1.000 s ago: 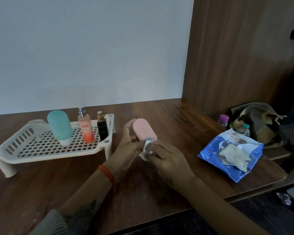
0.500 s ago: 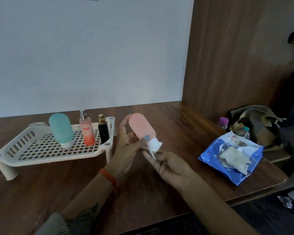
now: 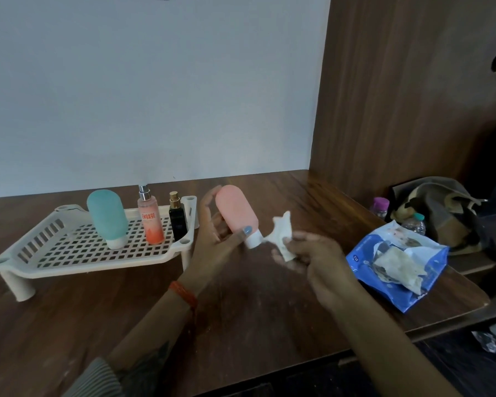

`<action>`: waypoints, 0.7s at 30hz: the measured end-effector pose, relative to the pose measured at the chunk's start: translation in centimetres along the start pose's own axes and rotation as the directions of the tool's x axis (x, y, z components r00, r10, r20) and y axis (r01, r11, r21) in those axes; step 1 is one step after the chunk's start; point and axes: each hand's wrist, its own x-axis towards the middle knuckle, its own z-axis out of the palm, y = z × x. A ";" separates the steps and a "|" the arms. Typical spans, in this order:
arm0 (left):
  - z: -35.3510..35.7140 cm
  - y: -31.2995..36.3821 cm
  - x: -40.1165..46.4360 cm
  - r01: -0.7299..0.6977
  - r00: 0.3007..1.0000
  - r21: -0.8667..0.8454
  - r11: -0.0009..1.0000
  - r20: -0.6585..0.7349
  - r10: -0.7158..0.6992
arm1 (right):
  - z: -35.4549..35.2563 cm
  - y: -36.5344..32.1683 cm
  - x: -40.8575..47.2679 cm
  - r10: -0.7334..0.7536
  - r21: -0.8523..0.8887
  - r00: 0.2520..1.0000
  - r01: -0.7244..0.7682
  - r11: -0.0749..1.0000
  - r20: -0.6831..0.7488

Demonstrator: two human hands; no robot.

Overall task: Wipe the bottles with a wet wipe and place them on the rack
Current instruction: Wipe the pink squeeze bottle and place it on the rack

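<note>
My left hand (image 3: 216,239) holds a pink squeeze bottle (image 3: 236,212) above the table, white cap pointing down and to the right. My right hand (image 3: 312,255) grips a crumpled white wet wipe (image 3: 281,233) just right of the cap, apart from the bottle. On the cream perforated rack (image 3: 69,253) at the left stand a teal squeeze bottle (image 3: 107,214), a pink spray bottle (image 3: 151,217) and a small black perfume bottle (image 3: 177,217).
A blue wet-wipe pack (image 3: 398,267), open with wipes showing, lies near the table's right edge. Behind it are two small water bottles (image 3: 380,206) and a brown bag (image 3: 441,213). A wooden panel (image 3: 413,81) walls the right side.
My left hand has lifted the pink bottle off the table and tilted it. My right hand has pulled the wipe away from the cap, off to the right.
</note>
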 end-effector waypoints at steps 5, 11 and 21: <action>0.0 -0.3 0.1 0.009 1.000 0.047 0.999 -0.005 -0.009 | -1.7 0.1 2.9 -0.610 -0.921 0.777 0.337 0.196 0.154; 0.0 -0.3 -0.1 0.027 0.999 0.052 0.998 -0.028 -0.026 | -1.1 1.4 5.2 -0.283 -0.927 0.890 0.303 -0.221 0.358; -0.3 0.1 -0.2 0.045 0.998 0.082 0.996 0.040 -0.048 | 1.3 -4.3 5.3 -0.384 -0.731 0.796 0.593 0.336 0.469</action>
